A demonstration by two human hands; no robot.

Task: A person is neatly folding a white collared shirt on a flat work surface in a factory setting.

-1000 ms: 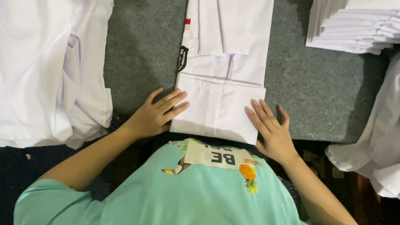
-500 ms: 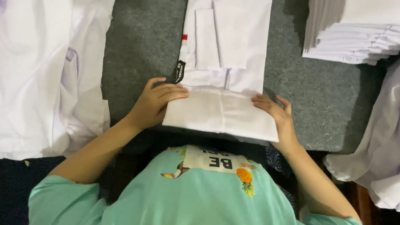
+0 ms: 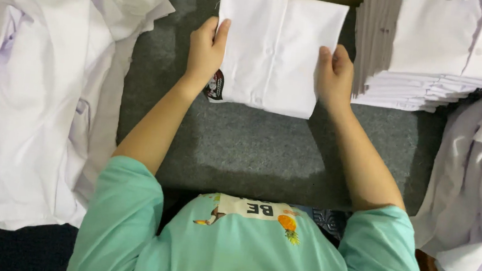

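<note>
Holding folded white shirt [image 3: 276, 47] | left hand [image 3: 205, 49] grip: shirt's left edge | right hand [image 3: 335, 77] grip: right edge

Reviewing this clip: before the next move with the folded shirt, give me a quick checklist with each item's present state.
1. Left hand on the shirt's left edge: ok.
2. Right hand on its right edge: ok.
3. Fold lies flat and squared on the grey mat: ok.
4. Folded stack at the right stands even: ok.
5. Loose shirts at the left stay off the fold: ok.
6. Whether the fingers pinch or only press: cannot tell.
</note>
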